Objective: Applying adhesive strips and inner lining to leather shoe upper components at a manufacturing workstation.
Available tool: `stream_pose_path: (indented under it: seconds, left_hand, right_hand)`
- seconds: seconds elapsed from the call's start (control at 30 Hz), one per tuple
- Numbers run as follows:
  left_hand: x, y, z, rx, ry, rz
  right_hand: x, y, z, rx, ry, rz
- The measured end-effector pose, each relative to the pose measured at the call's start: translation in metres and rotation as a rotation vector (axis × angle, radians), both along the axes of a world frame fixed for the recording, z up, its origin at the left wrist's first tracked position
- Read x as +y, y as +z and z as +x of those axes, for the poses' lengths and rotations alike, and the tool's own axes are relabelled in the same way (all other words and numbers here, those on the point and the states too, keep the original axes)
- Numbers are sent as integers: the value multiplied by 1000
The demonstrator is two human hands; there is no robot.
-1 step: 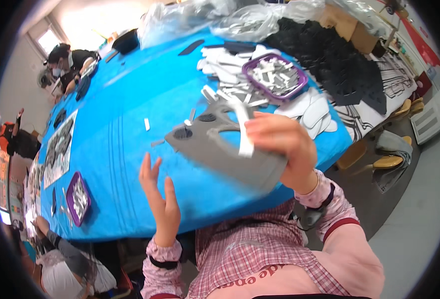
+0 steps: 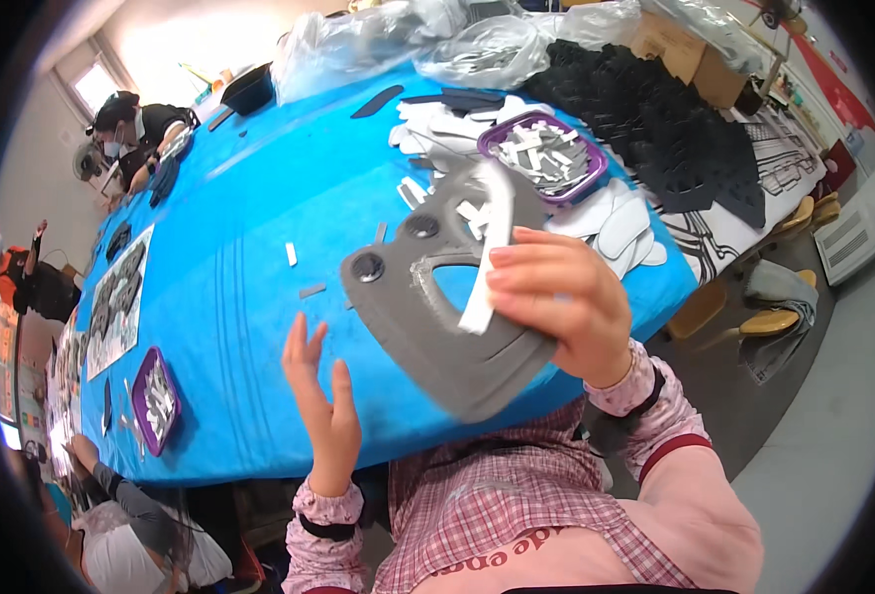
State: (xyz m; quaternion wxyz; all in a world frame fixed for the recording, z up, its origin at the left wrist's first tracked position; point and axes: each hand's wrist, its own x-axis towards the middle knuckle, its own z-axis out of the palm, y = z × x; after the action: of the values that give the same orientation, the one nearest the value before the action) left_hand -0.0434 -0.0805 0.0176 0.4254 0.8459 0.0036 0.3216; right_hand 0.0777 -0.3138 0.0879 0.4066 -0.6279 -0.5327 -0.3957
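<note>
A tilted grey panel (image 2: 437, 351) has two black discs (image 2: 368, 266), a white strip (image 2: 500, 230) crossing its face.

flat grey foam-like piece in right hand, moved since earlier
Yes: the grey piece has swung its lower end toward the near edge of the blue-covered table.

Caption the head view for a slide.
Right hand grips grey piece with white strip above blue table; left hand open.

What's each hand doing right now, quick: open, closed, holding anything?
Left hand: open, with nothing visible in it.
Right hand: closed on the gray panel with cutouts, touching its white strip.
</note>
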Motion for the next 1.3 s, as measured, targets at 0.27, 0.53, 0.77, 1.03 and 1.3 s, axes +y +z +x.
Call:
stream_pose_path:
  seconds: [0.27,0.53,0.77,1.03,1.3]
  left_hand:
    - [-14,-2,-7,102,-127,-135]
    - [-61,2,3,289,-714,-1025]
    - [-58,20,-15,92,-308,-1240]
    - [-55,5,-51,288,-108,-1187]
    - [-54,2,-57,376,-34,-1183]
  right_hand:
    - [-6,8,-16,-200,-228,-172]
    - [52,-49,-32,1303,736,872]
    - [43,-51,-66,1742,714,732]
    - [17,-68,-71,1830,452,291]
    - [15,-72,-75,1865,491,211]
